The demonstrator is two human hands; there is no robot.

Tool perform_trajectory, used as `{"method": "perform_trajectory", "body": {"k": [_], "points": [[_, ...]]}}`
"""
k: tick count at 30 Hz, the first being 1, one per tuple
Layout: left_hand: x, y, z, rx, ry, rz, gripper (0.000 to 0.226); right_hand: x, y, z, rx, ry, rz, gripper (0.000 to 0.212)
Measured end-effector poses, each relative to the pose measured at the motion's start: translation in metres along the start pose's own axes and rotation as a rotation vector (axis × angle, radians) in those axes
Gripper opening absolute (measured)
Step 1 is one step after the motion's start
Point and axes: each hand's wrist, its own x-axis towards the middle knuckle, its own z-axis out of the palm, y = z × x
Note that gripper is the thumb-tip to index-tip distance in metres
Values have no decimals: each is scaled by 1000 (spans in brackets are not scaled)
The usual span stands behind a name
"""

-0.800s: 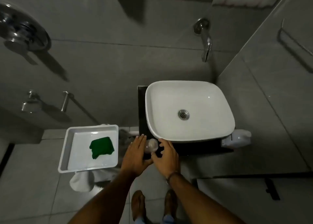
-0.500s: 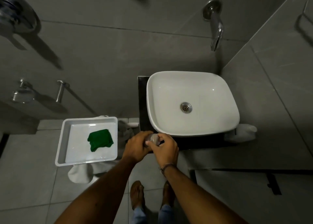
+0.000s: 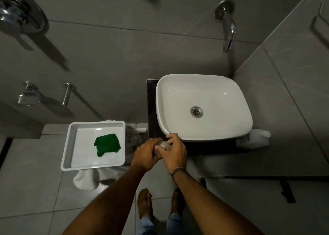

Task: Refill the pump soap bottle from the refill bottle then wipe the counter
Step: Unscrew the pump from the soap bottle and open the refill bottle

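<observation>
At the front edge of a dark tabletop [image 3: 210, 148], a person's left hand [image 3: 146, 153] wraps closed around the body of a small pump soap bottle [image 3: 164, 145], while the right hand [image 3: 175, 153] closes its fingers [image 3: 170, 138] over the bottle's top. Only a pale sliver of the bottle shows between the two hands; whether the pump head is on or partly loosened cannot be told. The grip suggests the cap is being unscrewed, the first step of the refill.

The bottle looks like clear or frosted plastic, small and light, and probably close to empty. Judged from that, it should be stiff enough to hold firmly at the body, though its walls may give under a hard squeeze, and any soap film would make it slippery. The sound hold is the one seen: one hand low on the body, the other on the collar.

Just beyond the hands sits a white basin [image 3: 204, 85]. At its right corner, well apart from the hands, a white refill bottle [image 3: 254, 138] lies on the tabletop. It is likely the heavier item, best taken around its middle. To the left, a white tray [image 3: 97, 167] holds a green cloth [image 3: 106, 144], ready for the wipe.
</observation>
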Motion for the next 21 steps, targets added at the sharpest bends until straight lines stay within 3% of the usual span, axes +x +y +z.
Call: {"method": "perform_trajectory", "body": {"k": [3,6,10,15,18,21], "points": [[0,-2,1,-22,14,-11,82,3,2,1,-20,-17,-49,48],[-1,-3,3,-33,30,-12,79,0,7,-1,-11,-70,-89,57],[-1,-7,6,-34,47,6,74,-4,1,3,-24,-6,-28,67],[0,-11,8,-35,55,24,77,0,1,2,-69,-40,-69,54],[0,-12,9,-34,67,29,74,-3,5,-2,-83,-116,-128,70],[0,-12,9,-27,70,32,63,-9,3,-1,-104,4,-90,76]]}}
